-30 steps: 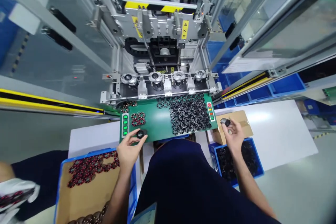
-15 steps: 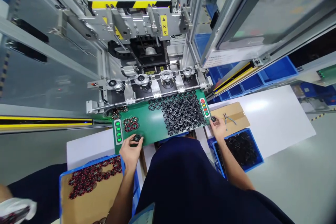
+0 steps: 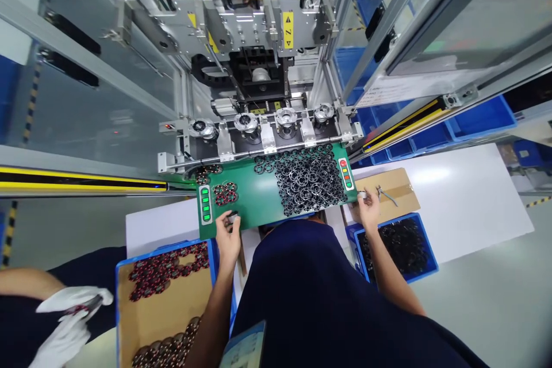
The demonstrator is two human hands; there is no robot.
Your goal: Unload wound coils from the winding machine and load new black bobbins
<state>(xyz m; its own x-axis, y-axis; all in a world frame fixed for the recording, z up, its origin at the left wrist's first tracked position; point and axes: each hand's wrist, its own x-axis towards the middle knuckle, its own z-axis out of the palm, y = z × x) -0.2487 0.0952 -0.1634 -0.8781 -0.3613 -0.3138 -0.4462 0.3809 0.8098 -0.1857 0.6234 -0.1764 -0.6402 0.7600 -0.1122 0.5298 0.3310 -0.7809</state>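
My left hand (image 3: 228,237) rests at the front edge of the green mat (image 3: 259,204), its fingertips pinched on a small black round part (image 3: 233,217). My right hand (image 3: 369,211) is at the mat's right edge, beside the strip of indicator lights (image 3: 345,173), and holds a small dark part (image 3: 361,195) in its fingers. A heap of black rings (image 3: 307,178) covers the right half of the mat. A few red-copper coils (image 3: 225,194) lie near the left hand.
Behind the mat a machine carries a row of round fixtures (image 3: 287,117). A blue bin with cardboard and coils (image 3: 164,279) stands front left, a blue bin of black parts (image 3: 401,247) front right. Pliers (image 3: 387,194) lie on cardboard. A co-worker's gloved hand (image 3: 71,310) is at lower left.
My right hand has moved left from above the cardboard to the mat's right edge with its part. The left hand stays at the mat's front edge. The co-worker's gloved hands came further into view.
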